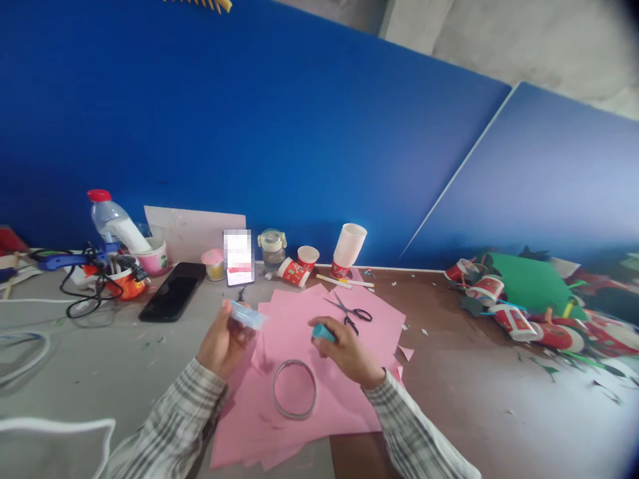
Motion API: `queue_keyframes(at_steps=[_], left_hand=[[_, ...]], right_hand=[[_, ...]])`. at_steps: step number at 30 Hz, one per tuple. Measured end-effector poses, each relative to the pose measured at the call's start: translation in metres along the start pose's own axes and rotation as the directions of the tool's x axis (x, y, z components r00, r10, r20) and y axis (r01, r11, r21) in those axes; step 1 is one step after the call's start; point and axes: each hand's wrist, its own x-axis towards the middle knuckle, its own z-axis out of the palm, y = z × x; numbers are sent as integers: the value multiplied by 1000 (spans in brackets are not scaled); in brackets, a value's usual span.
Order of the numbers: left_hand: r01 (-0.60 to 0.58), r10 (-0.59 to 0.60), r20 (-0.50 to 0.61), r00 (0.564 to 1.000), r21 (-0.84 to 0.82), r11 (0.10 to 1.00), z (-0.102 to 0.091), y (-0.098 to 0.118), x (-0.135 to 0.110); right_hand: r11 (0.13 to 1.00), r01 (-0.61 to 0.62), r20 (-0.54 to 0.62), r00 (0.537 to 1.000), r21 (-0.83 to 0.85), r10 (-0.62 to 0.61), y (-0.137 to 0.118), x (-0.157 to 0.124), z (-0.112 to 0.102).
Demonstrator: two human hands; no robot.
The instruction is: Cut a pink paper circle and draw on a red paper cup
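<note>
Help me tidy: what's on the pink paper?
Scissors and a grey ring lie on the pink paper, two markers near its far edge. Anything behind the right hand is hidden.

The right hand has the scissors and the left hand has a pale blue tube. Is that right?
Not quite: the right hand holds a teal cylinder. The head view shows the scissors on the pink paper. The left hand has the tube.

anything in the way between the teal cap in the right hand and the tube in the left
Nothing visible: only open air above the pink paper separates the cap and tube. The ring lies nearer the wearer, the scissors beyond the right hand.
</note>
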Motion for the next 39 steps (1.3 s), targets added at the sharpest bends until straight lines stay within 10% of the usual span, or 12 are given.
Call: queue_keyframes(at_steps=[7,15,26,39], left_hand=[[96,-104,87,991,86,992,5,-11,-6],[8,-33,109,993,225,974,2,-16,-7],[-96,23,174,985,426,900,0,-18,-13],[-435,193,401,896,700,567,0,-23,-23]], right_hand=[[916,169,-33,980,-363,-194,8,32,8],[981,188,41,982,-38,-187,-7,24,24],[935,283,-96,946,-213,-309,-11,17,33],[948,-48,-21,998,315,58,3,26,25]])
